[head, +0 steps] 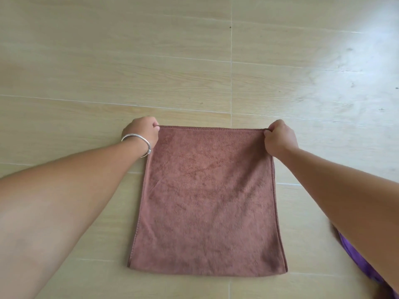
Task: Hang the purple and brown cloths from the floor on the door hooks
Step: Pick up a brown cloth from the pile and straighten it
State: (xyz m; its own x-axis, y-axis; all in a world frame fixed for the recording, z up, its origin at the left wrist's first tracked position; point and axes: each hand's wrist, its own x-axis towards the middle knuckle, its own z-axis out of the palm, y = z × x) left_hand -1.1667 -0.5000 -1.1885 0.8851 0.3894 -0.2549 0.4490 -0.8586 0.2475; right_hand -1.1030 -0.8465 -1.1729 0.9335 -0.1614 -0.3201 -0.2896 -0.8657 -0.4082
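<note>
The brown cloth [207, 201] is folded double and spread over the pale wood-look floor [194, 61]. My left hand [142, 132], with a silver bangle on the wrist, pinches its far left corner. Its far right corner is pinched by my right hand [279, 138]. The far edge runs taut and straight between the two hands. A bit of the purple cloth [364, 262] shows at the lower right, mostly hidden under my right forearm. No door or hooks are in view.
Floor tiles with thin pale joints stretch on all sides of the cloth. Bright light glares on the floor at the upper right.
</note>
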